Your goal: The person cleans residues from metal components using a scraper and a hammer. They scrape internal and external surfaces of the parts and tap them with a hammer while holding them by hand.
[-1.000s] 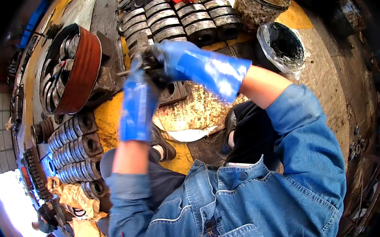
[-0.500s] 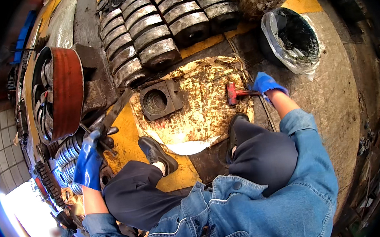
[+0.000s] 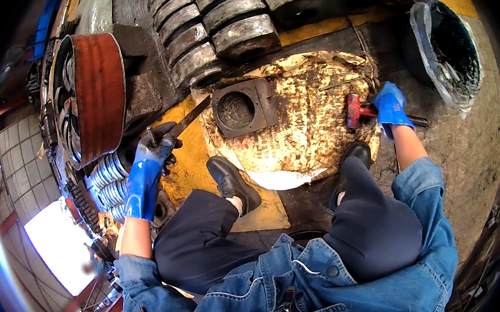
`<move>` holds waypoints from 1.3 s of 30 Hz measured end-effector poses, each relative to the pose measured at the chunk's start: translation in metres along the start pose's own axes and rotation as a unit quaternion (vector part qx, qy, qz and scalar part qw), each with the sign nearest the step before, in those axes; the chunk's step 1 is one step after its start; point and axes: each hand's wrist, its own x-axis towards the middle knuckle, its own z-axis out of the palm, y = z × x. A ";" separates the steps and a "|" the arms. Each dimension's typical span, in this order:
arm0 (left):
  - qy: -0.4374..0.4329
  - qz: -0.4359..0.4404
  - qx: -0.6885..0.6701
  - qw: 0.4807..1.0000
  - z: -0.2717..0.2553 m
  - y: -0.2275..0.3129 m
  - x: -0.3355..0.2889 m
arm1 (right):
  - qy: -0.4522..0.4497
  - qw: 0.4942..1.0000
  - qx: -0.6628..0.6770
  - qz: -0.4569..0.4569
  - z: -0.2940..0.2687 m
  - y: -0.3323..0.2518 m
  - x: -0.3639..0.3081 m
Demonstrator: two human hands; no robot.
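My left hand (image 3: 144, 175), in a blue glove with dark, soiled fingers, is closed around a flat metal bar (image 3: 191, 116). The bar's narrow end points toward a dark square metal block (image 3: 260, 110) with a round recess. A short thin rod also rises by those fingers; whether I grip it too is unclear. The block lies on a stained, yellowish flattened sack (image 3: 301, 135) between my feet. At the sack's right edge, my gloved right hand (image 3: 391, 106) is wrapped round the handle of a red-headed hammer (image 3: 353, 111). Its head rests over the sack, and the handle end sticks out to the right.
Rows of thick metal rings (image 3: 242, 38) stand beyond the sack. At left is a large reddish-brown drum (image 3: 100, 100) with metal parts inside, and shiny coils (image 3: 110, 186) lie below it. A plastic-lined bucket (image 3: 423, 57) stands at far right.
The view has shifted, so the scene sits farther right and higher. My left hand has risen slightly with the flat bar. My right hand has slid closer to the hammer head.
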 end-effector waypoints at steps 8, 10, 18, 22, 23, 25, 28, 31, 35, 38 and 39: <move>-0.024 -0.019 0.096 0.995 0.012 0.010 -0.001 | 0.082 0.996 0.035 -0.027 0.011 0.016 0.007; -0.023 -0.023 0.112 0.993 0.014 0.013 -0.001 | 0.109 0.990 0.078 -0.045 0.018 0.024 0.012; -0.023 -0.027 0.161 0.986 0.013 0.018 0.007 | 0.108 0.944 0.269 -0.158 0.027 0.043 0.035; -0.031 -0.015 0.170 0.985 0.012 0.015 0.010 | 0.072 0.907 0.359 -0.207 0.027 0.037 0.021; -0.035 -0.008 0.165 0.986 0.012 0.010 0.012 | 0.060 0.899 0.371 -0.227 0.025 0.033 0.014; -0.040 -0.013 0.166 0.985 0.016 0.012 0.017 | 0.046 0.879 0.378 -0.288 0.022 0.025 -0.011; -0.033 -0.033 0.186 0.981 0.019 0.014 0.017 | 0.084 0.834 0.293 -0.459 0.032 -0.012 -0.038; -0.037 -0.028 0.192 0.980 0.015 0.005 0.022 | -0.097 0.875 0.363 -0.305 0.021 -0.058 -0.068; -0.042 -0.032 0.173 0.984 0.024 0.017 0.021 | -0.141 0.923 0.197 -0.299 0.006 -0.076 -0.082; -0.036 -0.040 0.167 0.984 0.027 0.017 0.022 | -0.048 0.909 0.061 -0.410 0.013 -0.074 -0.086; -0.036 -0.035 0.169 0.984 0.027 0.016 0.023 | -0.014 0.901 0.044 -0.430 0.018 -0.073 -0.085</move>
